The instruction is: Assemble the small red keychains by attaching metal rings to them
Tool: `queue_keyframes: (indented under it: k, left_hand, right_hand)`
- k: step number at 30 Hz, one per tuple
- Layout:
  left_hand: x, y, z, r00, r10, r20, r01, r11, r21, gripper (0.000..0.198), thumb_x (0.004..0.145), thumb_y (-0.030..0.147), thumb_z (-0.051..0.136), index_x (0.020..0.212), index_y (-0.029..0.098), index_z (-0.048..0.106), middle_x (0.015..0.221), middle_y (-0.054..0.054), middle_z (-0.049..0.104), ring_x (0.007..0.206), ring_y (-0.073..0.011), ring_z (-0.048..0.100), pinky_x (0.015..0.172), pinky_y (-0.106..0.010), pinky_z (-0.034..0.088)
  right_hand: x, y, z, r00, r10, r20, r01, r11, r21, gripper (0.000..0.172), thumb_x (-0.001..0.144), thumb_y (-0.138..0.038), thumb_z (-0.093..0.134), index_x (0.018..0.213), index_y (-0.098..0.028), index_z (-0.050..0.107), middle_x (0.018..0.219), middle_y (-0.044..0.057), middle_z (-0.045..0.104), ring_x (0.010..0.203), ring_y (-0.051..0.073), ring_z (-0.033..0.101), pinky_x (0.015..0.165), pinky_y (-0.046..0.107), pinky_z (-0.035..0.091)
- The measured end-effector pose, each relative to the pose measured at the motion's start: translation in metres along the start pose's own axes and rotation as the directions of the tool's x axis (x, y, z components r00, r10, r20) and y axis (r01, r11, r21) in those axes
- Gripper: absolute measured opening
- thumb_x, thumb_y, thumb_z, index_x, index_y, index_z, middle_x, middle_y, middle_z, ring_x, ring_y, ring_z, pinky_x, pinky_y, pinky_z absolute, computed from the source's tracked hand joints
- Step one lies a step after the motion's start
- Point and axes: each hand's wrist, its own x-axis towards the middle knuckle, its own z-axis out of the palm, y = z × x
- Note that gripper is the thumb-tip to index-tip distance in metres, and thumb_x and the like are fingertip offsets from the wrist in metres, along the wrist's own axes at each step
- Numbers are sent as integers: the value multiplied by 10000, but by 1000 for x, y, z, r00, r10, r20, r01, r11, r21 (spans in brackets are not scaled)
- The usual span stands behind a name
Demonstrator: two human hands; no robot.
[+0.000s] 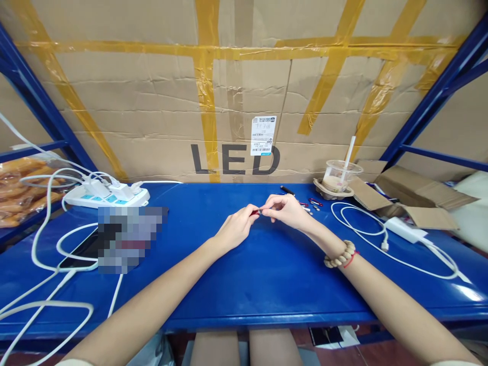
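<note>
My left hand is closed, its thumb and fingers pinching a small red object with a shiny metal end. The fingertips of my right hand meet at the metal end and pinch it, so both hands are joined at this one piece. Fingers cover most of it, and its exact kind cannot be made out. Just behind my right hand lie several small red and metallic pieces, partly hidden by the hand. A dark pen-like stick rests beside them on the blue tabletop.
To the left are a white power strip, looping white cables and a phone. On the right stand a plastic cup with a straw, an open cardboard box and a white charger. A large carton walls off the back.
</note>
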Motion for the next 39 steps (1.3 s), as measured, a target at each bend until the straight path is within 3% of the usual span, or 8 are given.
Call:
queue_keyframes:
  k: [6,12,18,23,27,31,34,39]
  left_hand:
    - [1,-3,1,999,22,-35,-20,999,47,138,907,219,335,978,212,453,916,-14,591,804,-166,571,687,-255,419]
    - [3,-1,5,994,109,8,-110,990,88,129,898,194,370,907,175,497,913,-44,575,847,-173,556,765,-267,424]
    - [6,-3,8,1000,-14,-5,14,996,89,147,914,232,342,905,197,484,892,-22,571,853,-174,554,737,-270,429]
    - [8,-5,8,984,-139,-113,147,987,65,128,911,250,342,993,210,432,884,-30,583,840,-192,570,713,-299,428]
    - [9,-5,7,964,-196,-182,199,980,-2,110,906,253,344,1004,214,376,908,-27,586,831,-179,580,707,-287,427]
    - [10,-9,8,957,-206,-202,194,978,-78,85,904,244,342,980,210,326,847,-7,587,779,-149,584,684,-255,430]
    - [9,-11,8,957,-204,-207,184,977,-109,80,902,260,353,957,215,317,841,1,574,760,-138,579,665,-241,425]
    - [9,-9,7,960,-194,-202,172,977,-123,93,888,276,385,933,220,326,786,27,531,711,-130,557,631,-231,406]
  right_hand:
    - [-2,-2,2,995,102,-11,-103,990,-93,302,637,-423,684,661,-138,587,569,5,589,459,88,519,440,191,394]
    - [-5,-14,14,997,80,-7,-80,996,32,365,672,-447,651,568,-139,484,508,0,567,447,80,521,434,172,387]
    - [-3,-4,19,993,105,-53,-109,991,-75,360,692,-494,614,724,-148,517,647,21,611,484,107,582,382,159,374]
    - [-2,-1,15,994,72,-81,-87,976,-202,346,745,-489,559,801,-148,567,749,20,607,434,72,556,420,175,396]
    - [-8,-10,20,990,33,138,4,965,-261,319,745,-468,574,770,-152,607,651,-2,596,454,75,544,466,179,405]
    - [-18,-22,34,920,-90,382,220,924,-313,298,695,-456,638,837,-195,661,775,5,635,563,82,545,544,181,414]
    - [-23,-29,42,897,-120,426,283,895,-344,323,690,-463,641,900,-219,662,851,1,637,555,73,520,538,180,402]
    - [-26,-33,48,869,-175,464,362,863,-353,345,711,-453,625,963,-221,663,803,2,644,584,86,531,555,181,397]
